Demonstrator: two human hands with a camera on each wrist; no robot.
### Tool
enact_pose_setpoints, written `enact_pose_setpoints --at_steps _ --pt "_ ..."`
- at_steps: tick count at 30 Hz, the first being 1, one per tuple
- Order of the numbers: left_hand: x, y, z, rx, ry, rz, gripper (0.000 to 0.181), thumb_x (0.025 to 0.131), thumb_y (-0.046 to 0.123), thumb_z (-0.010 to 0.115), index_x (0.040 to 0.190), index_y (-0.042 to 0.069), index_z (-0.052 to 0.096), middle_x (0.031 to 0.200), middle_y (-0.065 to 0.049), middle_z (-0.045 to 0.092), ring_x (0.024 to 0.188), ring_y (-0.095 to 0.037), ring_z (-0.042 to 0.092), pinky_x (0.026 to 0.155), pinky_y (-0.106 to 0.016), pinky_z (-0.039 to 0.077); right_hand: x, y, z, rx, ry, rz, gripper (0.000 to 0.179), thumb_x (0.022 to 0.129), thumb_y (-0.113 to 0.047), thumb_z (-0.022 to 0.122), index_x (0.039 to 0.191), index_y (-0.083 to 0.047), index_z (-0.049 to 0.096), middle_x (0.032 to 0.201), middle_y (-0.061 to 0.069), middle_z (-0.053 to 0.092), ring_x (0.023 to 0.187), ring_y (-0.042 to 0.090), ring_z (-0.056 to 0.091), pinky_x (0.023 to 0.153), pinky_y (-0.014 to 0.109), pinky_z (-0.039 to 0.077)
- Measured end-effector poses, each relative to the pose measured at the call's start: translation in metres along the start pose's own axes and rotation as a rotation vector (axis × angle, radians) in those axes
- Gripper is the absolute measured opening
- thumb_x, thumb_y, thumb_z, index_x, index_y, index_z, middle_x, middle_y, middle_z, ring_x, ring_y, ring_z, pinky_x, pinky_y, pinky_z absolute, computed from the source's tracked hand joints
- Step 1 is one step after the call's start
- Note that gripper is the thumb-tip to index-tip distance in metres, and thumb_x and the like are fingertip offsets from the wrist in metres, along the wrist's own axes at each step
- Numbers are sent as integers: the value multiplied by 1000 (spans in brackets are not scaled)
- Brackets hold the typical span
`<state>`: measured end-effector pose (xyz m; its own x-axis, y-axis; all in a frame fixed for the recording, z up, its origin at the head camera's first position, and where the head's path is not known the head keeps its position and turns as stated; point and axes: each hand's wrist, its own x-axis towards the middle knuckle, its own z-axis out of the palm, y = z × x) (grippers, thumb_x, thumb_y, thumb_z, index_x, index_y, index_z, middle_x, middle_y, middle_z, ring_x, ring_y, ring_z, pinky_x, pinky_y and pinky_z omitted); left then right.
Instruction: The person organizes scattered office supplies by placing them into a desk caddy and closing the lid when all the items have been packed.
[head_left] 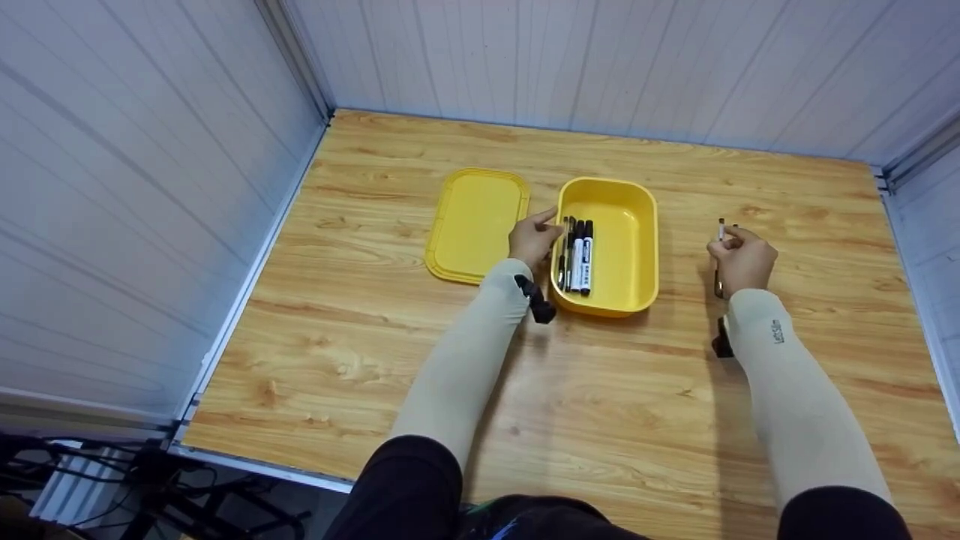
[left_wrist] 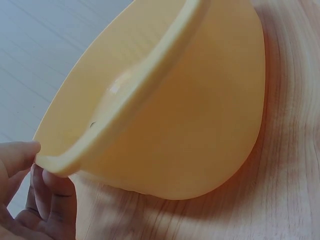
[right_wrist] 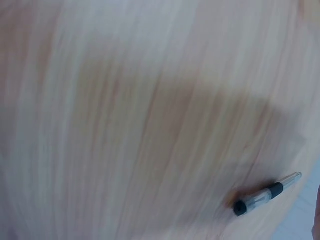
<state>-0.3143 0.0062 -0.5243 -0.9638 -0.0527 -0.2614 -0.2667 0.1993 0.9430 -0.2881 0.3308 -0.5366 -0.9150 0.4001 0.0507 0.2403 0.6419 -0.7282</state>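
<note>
The left hand point(head_left: 534, 240) pinches the rim of the yellow box point(head_left: 619, 262) at 9 o'clock, thumb above and fingers beneath. Inside, along that same side, lie two white markers point(head_left: 582, 259) beside slim pens point(head_left: 565, 255). The yellow lid point(head_left: 480, 221) sits on the bench point(head_left: 630, 420) at the box's 9 o'clock. At its 3 o'clock, well apart, the right hand point(head_left: 744, 262) is over a black-and-clear pen point(right_wrist: 260, 198); whether it pinches that pen, I cannot tell
</note>
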Motion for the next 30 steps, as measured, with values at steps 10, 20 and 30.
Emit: enact_pose_setpoints --at_steps 10,20,30 --pt "1 -1 -1 5 -4 -9 40 95 17 67 134 24 63 103 -6 73 56 -12 52 64 -36 53 -3 -14 6 124 -65 10 41 94 -14 55 135 -11 62 88 -13 58 67 -6 54 55 10 44" --pt "2 -1 0 -11 3 -9 40 94 16 67 134 23 63 103 -8 73 56 -8 51 66 -36 54 -1 -20 -1 395 -194 95 47 96 -10 57 143 -7 52 90 -12 58 73 -4 62 65 12 54" --pt "1 0 1 -38 8 -26 40 95 16 67 133 24 63 104 -8 74 59 -15 57 71 -40 57 -9 -38 -16 640 -289 167 55 92 4 60 145 3 44 91 -3 60 71 6 65 63 18 57"
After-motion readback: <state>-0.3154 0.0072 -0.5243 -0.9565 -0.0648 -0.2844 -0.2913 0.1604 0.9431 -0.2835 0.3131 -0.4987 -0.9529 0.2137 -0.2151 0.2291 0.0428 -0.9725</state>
